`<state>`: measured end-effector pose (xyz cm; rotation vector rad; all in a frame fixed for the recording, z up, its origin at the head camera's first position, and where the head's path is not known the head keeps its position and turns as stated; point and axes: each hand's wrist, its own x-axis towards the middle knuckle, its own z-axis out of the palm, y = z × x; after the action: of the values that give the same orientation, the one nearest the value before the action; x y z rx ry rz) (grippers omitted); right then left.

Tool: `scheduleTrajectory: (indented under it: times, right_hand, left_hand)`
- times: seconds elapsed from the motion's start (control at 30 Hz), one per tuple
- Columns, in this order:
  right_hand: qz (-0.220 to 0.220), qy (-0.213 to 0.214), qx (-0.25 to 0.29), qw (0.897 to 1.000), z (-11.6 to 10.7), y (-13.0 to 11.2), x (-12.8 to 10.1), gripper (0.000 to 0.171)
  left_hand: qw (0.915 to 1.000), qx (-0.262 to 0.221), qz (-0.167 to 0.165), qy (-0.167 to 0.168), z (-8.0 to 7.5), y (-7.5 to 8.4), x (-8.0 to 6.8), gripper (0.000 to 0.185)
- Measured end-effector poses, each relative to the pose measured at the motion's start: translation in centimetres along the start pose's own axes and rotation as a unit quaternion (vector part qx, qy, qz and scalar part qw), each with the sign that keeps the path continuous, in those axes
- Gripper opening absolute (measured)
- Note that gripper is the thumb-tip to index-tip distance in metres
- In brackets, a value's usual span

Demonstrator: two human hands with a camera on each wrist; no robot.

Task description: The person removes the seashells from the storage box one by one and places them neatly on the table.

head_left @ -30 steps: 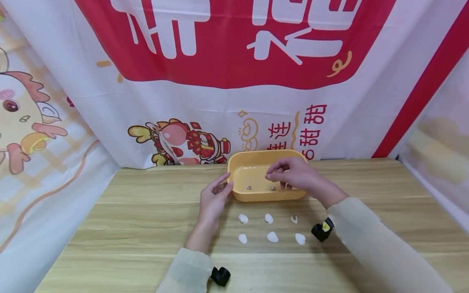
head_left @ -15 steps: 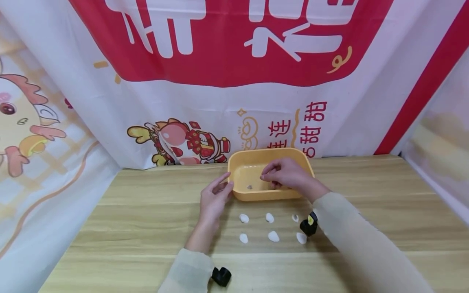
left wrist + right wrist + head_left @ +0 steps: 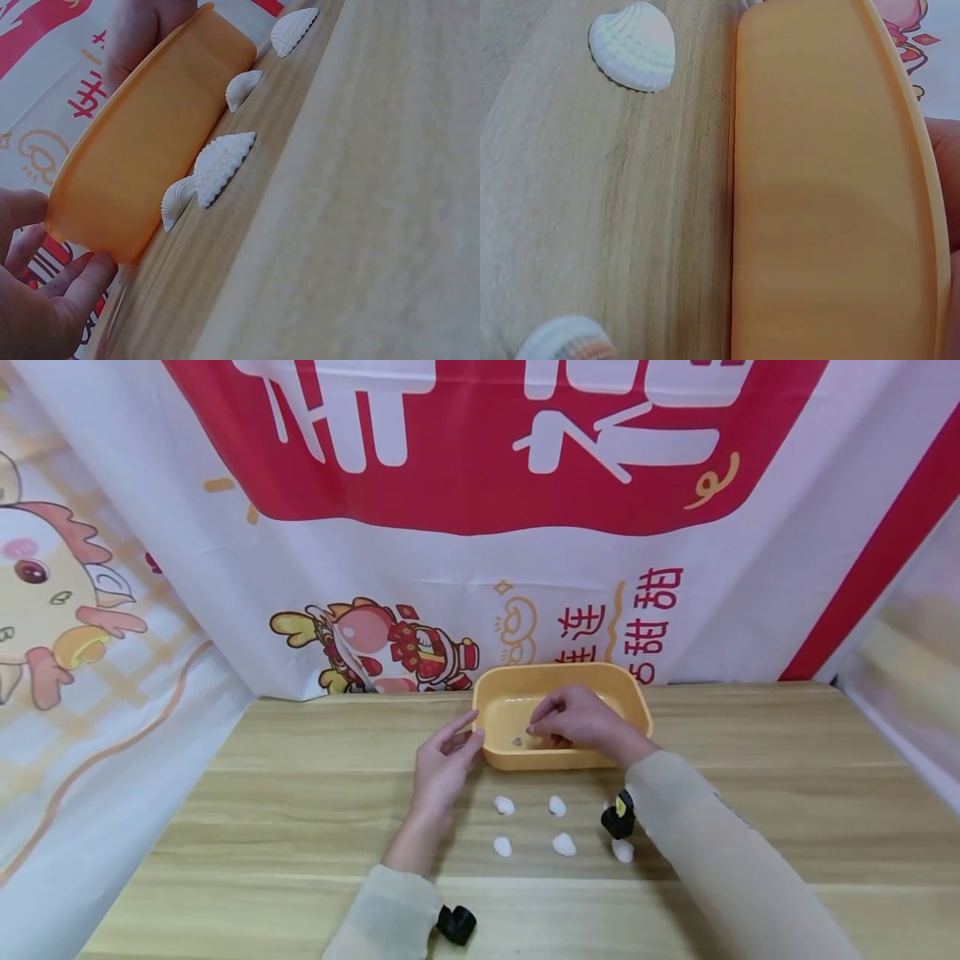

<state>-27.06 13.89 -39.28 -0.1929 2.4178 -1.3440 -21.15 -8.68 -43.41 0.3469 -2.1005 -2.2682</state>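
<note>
- The orange tub [image 3: 564, 681] is steadied at its left end by the relaxed left hand [image 3: 442, 766].
- A small shell [image 3: 516, 742] lies inside.
- Whether the curled right hand [image 3: 577, 721], inside the tub, pinches anything cannot be told.

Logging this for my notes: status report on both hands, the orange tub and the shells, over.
Left hand open, touching orange tub. Right hand inside tub, grip unclear. One small shell in tub; white shells on table. Nothing blocking.

The left hand [image 3: 442, 764] touches the yellow tub [image 3: 637, 702] while the right hand [image 3: 581, 722] reaches inside.
</note>
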Motion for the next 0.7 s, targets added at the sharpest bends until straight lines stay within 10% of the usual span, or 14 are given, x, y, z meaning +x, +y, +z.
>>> scheduleTrajectory:
  times: [0.7]
  right_hand:
    - [0.019,-0.03,-0.06,0.998,1.2,-0.6,1.9,0.018]
  left_hand:
    - [0.9999,0.012,0.011,-0.006,-0.2,-0.2,0.0,0.036]
